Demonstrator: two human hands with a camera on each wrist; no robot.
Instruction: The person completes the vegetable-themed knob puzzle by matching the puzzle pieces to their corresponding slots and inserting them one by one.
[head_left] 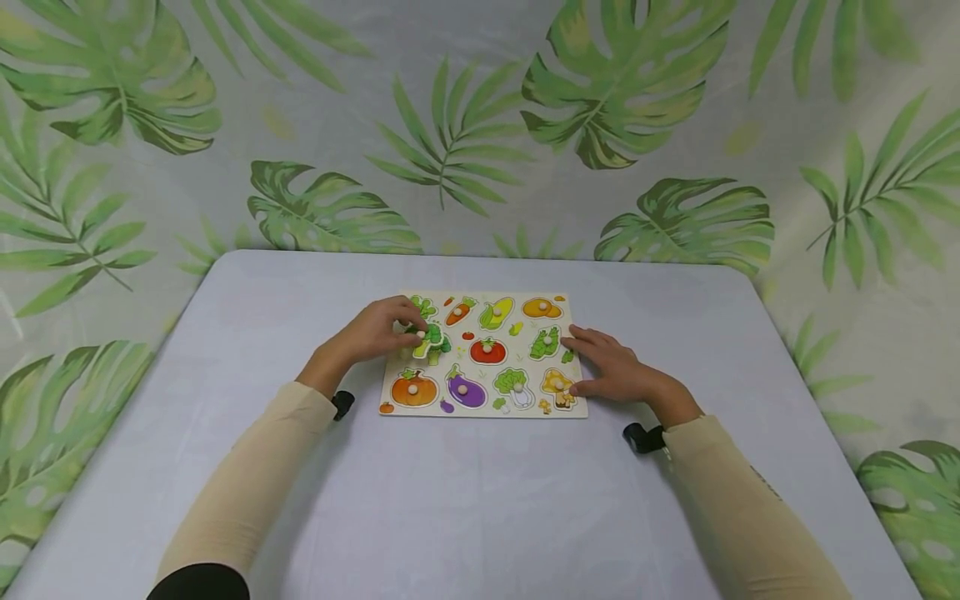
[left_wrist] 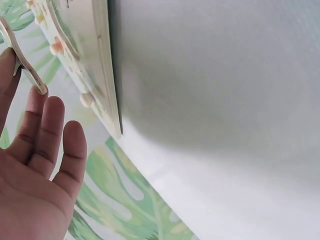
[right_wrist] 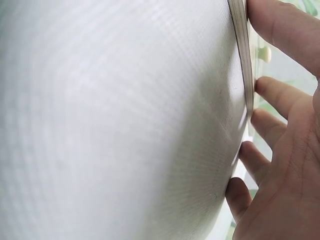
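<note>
A wooden vegetable peg puzzle board (head_left: 517,350) lies on the table. My left hand (head_left: 381,329) pinches a broccoli puzzle piece (head_left: 432,336) near its round knob, over the board's left side. In the left wrist view that thin piece (left_wrist: 30,74) is tilted between thumb and fingers, raised off the board's face. A printed broccoli shows partly behind it. My right hand (head_left: 618,367) rests at the board's right edge with fingers spread, thumb by the mushroom piece (head_left: 557,385). The right wrist view shows its fingertips along the board's side (right_wrist: 242,45).
Other knobbed pieces sit on the board, among them a pumpkin (head_left: 413,389), an eggplant (head_left: 465,389), a tomato (head_left: 488,352) and a corn (head_left: 496,314). A white cloth covers the table (head_left: 480,508). Behind it hangs a leaf-patterned curtain (head_left: 480,225).
</note>
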